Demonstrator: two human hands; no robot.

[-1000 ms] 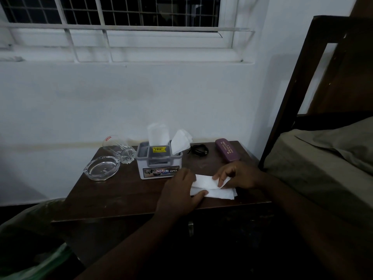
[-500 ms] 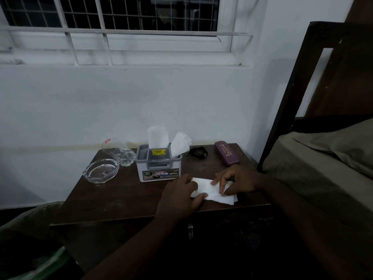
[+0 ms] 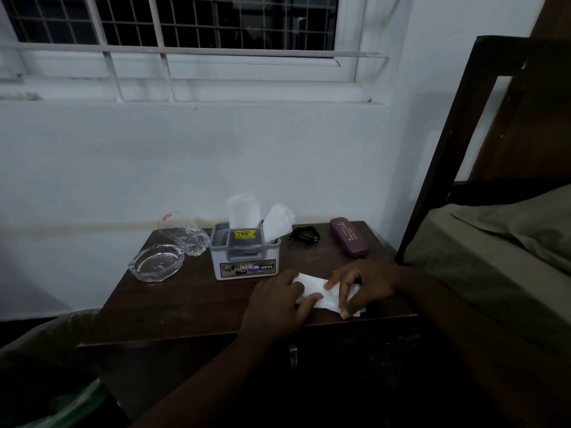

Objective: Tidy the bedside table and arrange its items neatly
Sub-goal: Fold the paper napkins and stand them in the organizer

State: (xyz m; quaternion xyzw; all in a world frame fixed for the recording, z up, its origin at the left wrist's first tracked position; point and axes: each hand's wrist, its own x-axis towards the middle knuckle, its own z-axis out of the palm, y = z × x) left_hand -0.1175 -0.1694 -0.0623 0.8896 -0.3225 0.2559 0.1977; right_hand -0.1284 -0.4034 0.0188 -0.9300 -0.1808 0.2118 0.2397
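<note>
- The table (image 3: 185, 301) was dark wood, standing between a white wall and the bed (image 3: 494, 257).
- Both hands were down on a white tissue (image 3: 315, 287) that lay flat near the table's front edge, right of the middle.
- The left hand (image 3: 275, 301) lay over the tissue's left end, fingers fairly straight, the thumb pressing on the paper; it pressed rather than gripped.
- The right hand (image 3: 364, 285) covered the right end, fingers bent down onto the sheet, one fingertip at its near right corner. I could not tell whether it was pinching a fold or only pressing.
- Just behind the hands stood a grey box (image 3: 245, 257) with a yellow price sticker on top and a printed label on the front; two white tissues stuck up out of it.
- Left of the box, a clear ashtray (image 3: 156, 262) sat near the table's left edge.
- A glass (image 3: 182, 233) lay on its side behind the ashtray, touching or nearly touching the box.
- Right of the box, at the back, there was a small black thing (image 3: 304, 235), too dark to make out.
- A maroon case (image 3: 348, 241) with gold lettering lay at the back right corner, well apart from the hands.
- A barred window (image 3: 185, 23) was above, dark outside.
</note>
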